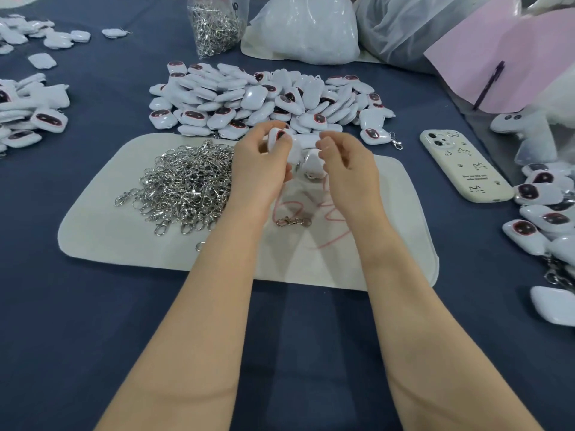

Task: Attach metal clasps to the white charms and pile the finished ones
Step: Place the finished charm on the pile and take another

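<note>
My left hand [261, 163] holds a few white charms [277, 136] above the cream mat [124, 244], its fingers curled round them. My right hand [345, 160] pinches another white charm [306, 141] beside it; what lies between its fingertips is hidden. A heap of metal clasps [186, 185] lies on the mat to the left of my hands. One single clasp [294, 221] lies on the mat between my wrists. A big pile of white charms [264, 98] sits just beyond the mat.
A bag of clasps [214, 26] and white plastic bags [305, 29] stand at the back. A phone [463, 164] lies at the right, with charms fitted with clasps [544, 219] piled further right. More charms [28, 113] lie at the left. A pink cord [323, 213] crosses the mat.
</note>
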Tool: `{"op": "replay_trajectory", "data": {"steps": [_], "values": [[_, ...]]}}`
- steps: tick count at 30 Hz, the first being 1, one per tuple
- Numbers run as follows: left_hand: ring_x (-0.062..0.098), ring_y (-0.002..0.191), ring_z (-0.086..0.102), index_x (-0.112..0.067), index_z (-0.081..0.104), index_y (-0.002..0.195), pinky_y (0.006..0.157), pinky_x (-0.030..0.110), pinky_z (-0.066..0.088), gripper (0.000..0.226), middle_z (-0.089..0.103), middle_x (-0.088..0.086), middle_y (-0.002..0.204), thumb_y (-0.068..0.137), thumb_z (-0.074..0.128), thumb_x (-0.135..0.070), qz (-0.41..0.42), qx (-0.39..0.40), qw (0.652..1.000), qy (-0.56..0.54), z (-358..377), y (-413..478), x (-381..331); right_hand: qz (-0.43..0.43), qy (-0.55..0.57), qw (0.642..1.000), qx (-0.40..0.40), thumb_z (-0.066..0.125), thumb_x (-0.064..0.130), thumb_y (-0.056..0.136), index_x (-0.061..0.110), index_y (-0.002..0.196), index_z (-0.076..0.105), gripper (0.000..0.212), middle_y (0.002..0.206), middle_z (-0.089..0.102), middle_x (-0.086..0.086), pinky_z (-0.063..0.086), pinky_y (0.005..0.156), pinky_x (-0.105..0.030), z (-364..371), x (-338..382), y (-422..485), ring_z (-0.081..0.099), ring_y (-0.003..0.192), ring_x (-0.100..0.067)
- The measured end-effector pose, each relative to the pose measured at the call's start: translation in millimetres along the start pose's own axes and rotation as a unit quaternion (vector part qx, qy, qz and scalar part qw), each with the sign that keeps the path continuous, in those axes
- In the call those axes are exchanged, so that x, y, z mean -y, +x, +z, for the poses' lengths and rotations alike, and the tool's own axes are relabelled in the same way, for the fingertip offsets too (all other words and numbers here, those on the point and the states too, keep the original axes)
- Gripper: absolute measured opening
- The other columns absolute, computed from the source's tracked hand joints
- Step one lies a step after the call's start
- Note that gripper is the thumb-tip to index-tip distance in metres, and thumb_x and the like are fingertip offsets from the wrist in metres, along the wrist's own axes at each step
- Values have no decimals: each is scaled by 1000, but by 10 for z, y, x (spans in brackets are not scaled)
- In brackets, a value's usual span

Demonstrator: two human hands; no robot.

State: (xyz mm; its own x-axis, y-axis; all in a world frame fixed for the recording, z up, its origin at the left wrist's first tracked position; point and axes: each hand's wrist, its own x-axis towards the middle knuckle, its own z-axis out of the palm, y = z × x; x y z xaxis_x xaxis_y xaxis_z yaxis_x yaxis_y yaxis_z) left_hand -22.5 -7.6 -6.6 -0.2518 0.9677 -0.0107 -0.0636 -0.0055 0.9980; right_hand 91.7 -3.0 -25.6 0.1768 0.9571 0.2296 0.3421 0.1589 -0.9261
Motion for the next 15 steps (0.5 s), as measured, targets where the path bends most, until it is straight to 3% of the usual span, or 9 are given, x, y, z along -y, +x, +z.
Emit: {"op": "replay_trajectory", "data": {"steps": [4,8,12,15], "values": [[-2,43,52,-19,59,118,54,16,51,26,56,-2,84,93,54,-14,-7,45,999,19,66,-32,-23,26,27,999,33,52,20,95,16,107,62,16,95,69,-2,52,86,-38,-89,96,-19,65,88,-15],[-4,45,54,-20,53,104,54,15,51,13,59,-1,83,93,58,-15,7,58,998,17,275,-178,-38,40,-31,997,54,56,26,92,25,92,59,3,77,70,3,53,74,-34,-374,125,-77,63,67,-10],[-3,49,56,-12,54,108,55,16,52,16,59,3,82,93,57,-14,-24,112,993,-1,679,-396,-18,55,-72,996,2,57,29,91,26,90,59,3,79,69,2,51,74,-35,-899,78,-205,62,69,-12],[10,79,65,-13,57,110,75,28,58,18,65,7,101,92,57,-17,-46,185,982,7,1131,-632,6,75,-90,989,-95,55,28,92,22,95,58,7,82,69,2,50,71,-23,-1304,-49,-390,64,73,-7]]}}
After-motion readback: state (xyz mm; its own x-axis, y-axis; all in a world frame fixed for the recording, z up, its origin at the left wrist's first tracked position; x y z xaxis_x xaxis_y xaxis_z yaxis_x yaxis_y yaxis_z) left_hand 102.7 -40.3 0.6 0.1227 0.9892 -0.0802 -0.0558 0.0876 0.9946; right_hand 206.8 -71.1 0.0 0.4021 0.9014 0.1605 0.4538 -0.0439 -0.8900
